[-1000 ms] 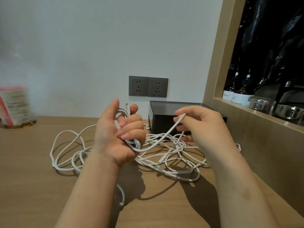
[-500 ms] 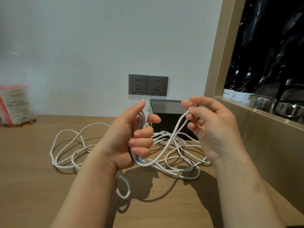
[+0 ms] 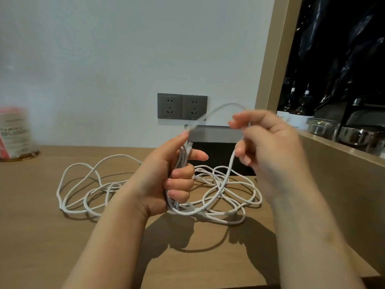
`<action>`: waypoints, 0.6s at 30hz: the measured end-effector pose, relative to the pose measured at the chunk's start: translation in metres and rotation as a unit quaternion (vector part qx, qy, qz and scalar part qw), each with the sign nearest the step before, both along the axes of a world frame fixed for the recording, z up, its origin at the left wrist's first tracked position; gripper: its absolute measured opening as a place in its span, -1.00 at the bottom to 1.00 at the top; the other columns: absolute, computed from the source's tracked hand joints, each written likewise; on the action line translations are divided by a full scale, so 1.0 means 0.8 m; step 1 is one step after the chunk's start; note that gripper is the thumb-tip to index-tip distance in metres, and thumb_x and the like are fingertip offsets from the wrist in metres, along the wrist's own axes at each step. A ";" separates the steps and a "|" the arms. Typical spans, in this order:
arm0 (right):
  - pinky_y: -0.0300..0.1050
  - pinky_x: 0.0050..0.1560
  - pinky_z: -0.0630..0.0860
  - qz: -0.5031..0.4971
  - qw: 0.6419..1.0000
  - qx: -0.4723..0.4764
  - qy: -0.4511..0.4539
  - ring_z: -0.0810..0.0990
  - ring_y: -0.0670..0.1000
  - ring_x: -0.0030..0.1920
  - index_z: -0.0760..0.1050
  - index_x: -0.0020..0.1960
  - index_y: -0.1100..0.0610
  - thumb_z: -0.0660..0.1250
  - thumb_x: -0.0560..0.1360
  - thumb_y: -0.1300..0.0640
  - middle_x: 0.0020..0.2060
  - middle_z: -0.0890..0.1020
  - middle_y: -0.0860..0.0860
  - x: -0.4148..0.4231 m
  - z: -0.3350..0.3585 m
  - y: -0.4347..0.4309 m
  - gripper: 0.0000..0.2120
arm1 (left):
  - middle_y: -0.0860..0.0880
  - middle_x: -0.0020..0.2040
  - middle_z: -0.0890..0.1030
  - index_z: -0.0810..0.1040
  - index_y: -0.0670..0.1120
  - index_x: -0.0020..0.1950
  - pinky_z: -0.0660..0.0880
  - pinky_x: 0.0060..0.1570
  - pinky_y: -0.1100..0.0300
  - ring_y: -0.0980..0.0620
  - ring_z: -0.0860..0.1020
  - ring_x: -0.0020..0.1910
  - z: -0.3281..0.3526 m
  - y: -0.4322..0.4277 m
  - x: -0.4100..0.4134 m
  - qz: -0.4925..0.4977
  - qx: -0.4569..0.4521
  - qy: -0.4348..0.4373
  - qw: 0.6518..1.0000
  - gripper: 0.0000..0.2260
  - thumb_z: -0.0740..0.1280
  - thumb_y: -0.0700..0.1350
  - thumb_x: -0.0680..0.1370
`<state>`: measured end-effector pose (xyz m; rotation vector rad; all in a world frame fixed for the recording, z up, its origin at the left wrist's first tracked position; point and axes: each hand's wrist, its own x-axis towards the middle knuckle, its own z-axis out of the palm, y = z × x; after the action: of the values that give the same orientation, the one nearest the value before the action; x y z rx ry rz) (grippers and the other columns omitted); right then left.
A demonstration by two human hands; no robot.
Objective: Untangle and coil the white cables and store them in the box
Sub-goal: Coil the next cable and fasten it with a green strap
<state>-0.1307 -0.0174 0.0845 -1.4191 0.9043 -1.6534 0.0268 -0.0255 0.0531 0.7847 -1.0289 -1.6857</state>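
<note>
- Left hand: fingers curled tight round a bundle of white cables.
- Right hand, at its 2 o'clock: fingertips pinch one strand.
- Loose tangle lies on the table beneath both hands; box at 12 o'clock.

left hand gripping coiled white cables, right hand pinching strand

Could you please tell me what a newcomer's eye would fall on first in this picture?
The two hands at mid-frame stand out first. The left hand grips a coiled bunch of the white cables, and the right hand pinches one strand that arches up between them. The rest of the cables sprawl in a tangle over the wooden table, with the black box just behind, below the grey wall sockets.
</note>
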 end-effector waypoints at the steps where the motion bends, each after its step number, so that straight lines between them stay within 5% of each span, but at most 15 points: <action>1: -0.32 -0.54 0.34 -0.009 1.000 0.025 -0.007 0.42 -0.14 -0.53 0.58 -0.13 0.04 0.15 0.53 0.38 -0.22 0.64 -0.05 0.002 -0.006 -0.007 -0.67 | 0.05 -0.53 0.17 0.55 -0.17 -0.09 0.08 -0.65 0.44 0.18 0.13 -0.66 0.000 0.001 0.000 0.002 -0.001 -0.016 1.000 -0.57 0.28 0.20 0.36; 18: -0.33 -0.37 0.51 -0.006 0.996 0.059 -0.061 0.54 -0.17 -0.44 0.56 -0.04 0.03 0.17 0.57 0.36 -0.11 0.62 0.00 0.015 -0.036 -0.040 -0.70 | 0.06 -0.52 0.16 0.59 -0.14 -0.10 0.15 -0.66 0.41 0.19 0.12 -0.65 -0.012 -0.003 -0.015 -0.124 0.005 -0.157 0.980 -0.51 0.34 0.27 0.27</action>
<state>-0.1189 -0.0497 0.0555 -1.2217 0.9265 -1.6493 0.0146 -0.0278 0.0432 0.9826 -1.3850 -1.8129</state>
